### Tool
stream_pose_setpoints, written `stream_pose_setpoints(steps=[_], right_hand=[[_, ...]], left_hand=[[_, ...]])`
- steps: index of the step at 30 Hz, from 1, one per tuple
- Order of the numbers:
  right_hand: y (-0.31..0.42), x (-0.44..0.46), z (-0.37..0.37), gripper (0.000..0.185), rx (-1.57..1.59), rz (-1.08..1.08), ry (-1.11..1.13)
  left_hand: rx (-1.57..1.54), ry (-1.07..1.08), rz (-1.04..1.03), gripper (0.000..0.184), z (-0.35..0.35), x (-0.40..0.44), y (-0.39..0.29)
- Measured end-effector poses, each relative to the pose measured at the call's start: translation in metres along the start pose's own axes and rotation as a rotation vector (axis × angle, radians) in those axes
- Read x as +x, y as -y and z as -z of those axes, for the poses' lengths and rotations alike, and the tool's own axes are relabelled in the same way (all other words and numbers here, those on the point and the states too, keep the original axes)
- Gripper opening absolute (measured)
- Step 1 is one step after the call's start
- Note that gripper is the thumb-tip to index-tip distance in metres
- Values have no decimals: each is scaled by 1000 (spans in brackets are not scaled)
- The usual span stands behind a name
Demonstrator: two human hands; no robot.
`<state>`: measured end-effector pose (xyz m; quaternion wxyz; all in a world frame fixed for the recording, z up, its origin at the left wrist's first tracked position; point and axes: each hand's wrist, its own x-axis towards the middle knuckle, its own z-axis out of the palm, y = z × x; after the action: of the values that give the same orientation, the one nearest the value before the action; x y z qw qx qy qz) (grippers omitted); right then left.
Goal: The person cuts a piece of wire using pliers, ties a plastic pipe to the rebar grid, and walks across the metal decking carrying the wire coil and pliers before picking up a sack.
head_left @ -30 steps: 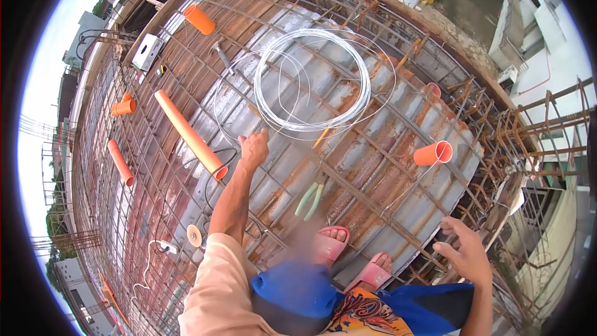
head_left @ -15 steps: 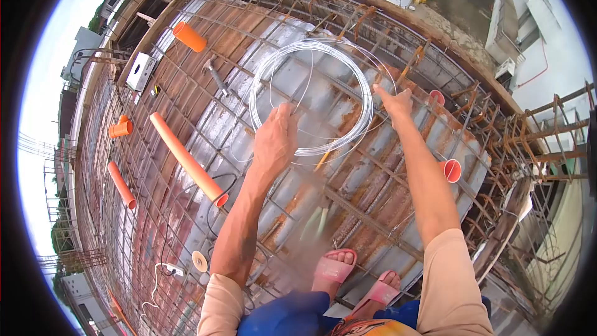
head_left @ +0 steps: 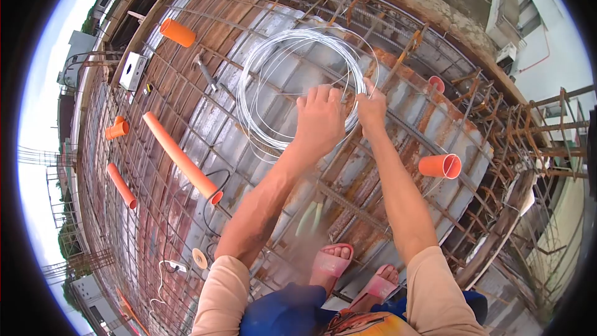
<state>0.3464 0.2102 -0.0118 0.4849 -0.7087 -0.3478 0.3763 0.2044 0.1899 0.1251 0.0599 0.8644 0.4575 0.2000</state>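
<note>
Right hand point(head_left: 371, 111) is gripping the right side of a coil of thin silvery metal wire point(head_left: 244, 90); left hand point(head_left: 320, 121) is holding its fingers curled just beside, cannot tell on what. Coil is extending over a rusty steel rebar grid point(head_left: 357, 208); a short orange plastic pipe point(head_left: 433, 165) is resting to the right.

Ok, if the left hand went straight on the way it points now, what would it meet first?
Probably the far side of the wire coil, ahead of the left hand, though depth there is hard to judge.
</note>
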Motion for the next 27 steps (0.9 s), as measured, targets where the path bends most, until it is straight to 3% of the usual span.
stream_pose_setpoints(steps=[2,5,8,9,11,12,13,14,17,20,21,23,27], right_hand=[[22,-7,15,72,767,-326,174],[35,7,26,92,687,-372,132],[63,0,20,104,402,-357,100],[77,-5,20,105,344,-382,124],[32,8,-3,99,-55,-122,-10],[14,12,-11,95,-255,8,-74],[21,4,-14,79,-304,-16,-130],[17,1,-16,74,-320,8,-111],[-2,-9,-10,57,-453,161,-132],[-3,-28,8,56,-326,24,-72],[-13,-33,7,50,-265,10,-143],[-29,-42,6,47,-223,-200,-34],[-22,-48,10,50,186,-463,97]], left_hand=[[44,3,-32,19,-15,-13,2],[58,43,-21,21,-25,-32,3],[125,186,-59,25,-30,-44,4],[101,373,-6,28,-26,-45,3],[43,743,88,33,-12,-40,-6],[-4,529,25,41,-5,-34,-13],[-45,316,-31,48,3,-28,-19],[-78,103,-81,55,7,-25,-20],[59,118,-43,85,-24,-13,12],[217,312,41,99,-59,-38,34],[179,390,81,95,-68,-45,36],[107,551,157,86,-79,-59,37],[-7,639,191,47,-93,-65,31]])
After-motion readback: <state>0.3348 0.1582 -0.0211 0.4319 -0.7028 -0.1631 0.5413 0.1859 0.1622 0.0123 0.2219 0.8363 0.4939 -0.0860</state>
